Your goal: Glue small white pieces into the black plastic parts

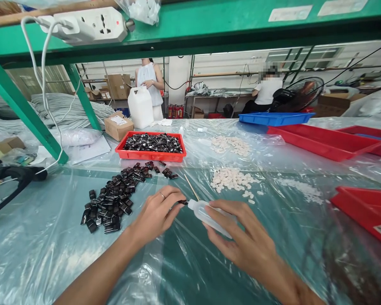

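Observation:
Between the fingertips of my left hand (158, 210) is a small black plastic part (183, 202). My right hand (241, 231) is wrapped round a translucent squeeze bottle (206, 214), tilted so that its nozzle meets or nearly meets the black part. Behind the bottle a thin wooden stick (191, 187) lies on the plastic-covered table. A loose heap of similar black parts (114, 197) spreads to the left of my left hand. Beyond my right hand lies a pile of small cream-coloured pieces (231, 179).
A red tray (150, 157) full of black parts stands farther back, near a white jug (140, 108) and a cardboard box (119, 126). More cream pieces (230, 145) lie behind. Red trays (368, 212) and a blue tray (276, 119) are at right. A green frame (190, 29) crosses overhead. Two people are in the background.

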Demonstrator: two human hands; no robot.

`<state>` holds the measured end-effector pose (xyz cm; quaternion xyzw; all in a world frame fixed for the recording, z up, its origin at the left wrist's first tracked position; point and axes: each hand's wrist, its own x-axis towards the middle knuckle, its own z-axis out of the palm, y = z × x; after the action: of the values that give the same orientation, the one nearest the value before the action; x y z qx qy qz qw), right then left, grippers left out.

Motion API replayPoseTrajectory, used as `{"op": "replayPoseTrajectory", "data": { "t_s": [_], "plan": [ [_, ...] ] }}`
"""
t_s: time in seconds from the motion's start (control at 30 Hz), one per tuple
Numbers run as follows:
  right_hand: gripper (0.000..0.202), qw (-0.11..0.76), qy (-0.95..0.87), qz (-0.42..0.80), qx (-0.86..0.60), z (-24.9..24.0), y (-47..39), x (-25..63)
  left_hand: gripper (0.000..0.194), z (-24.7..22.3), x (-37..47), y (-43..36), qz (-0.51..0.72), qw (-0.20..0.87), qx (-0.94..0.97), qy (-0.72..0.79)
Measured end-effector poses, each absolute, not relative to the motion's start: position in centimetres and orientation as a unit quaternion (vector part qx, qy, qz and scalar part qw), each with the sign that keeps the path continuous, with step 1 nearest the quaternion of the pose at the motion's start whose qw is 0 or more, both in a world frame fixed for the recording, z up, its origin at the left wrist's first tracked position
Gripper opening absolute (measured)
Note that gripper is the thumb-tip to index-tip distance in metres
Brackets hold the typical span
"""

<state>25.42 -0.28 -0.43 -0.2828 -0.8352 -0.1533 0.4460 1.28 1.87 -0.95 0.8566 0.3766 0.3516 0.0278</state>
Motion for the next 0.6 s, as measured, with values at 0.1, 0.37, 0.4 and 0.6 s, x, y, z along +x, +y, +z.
{"op": "replayPoseTrajectory", "data": {
  "t_s": [0.1,0.37,0.4,0.6],
  "plan": [
    [0.054,0.47,-0.824,-0.119,-0.293,-0.4,-0.2,25.3,0.015,-0.9,1.3,1.9,0.357,0.033,0.855,0.375],
    [0.03,0.571,-0.712,0.125,-0.389,-0.8,0.3,26.0,0.016,-1.6,1.3,1.9,0.398,0.099,0.837,0.362],
    [0.029,0.576,-0.705,0.144,-0.388,-0.9,0.4,26.0,0.016,-1.7,1.4,1.9,0.414,0.104,0.832,0.355],
    [0.031,0.57,-0.716,0.173,-0.363,-1.0,0.4,25.7,0.032,-2.0,1.8,1.5,0.507,0.099,0.783,0.347]
  ]
}}
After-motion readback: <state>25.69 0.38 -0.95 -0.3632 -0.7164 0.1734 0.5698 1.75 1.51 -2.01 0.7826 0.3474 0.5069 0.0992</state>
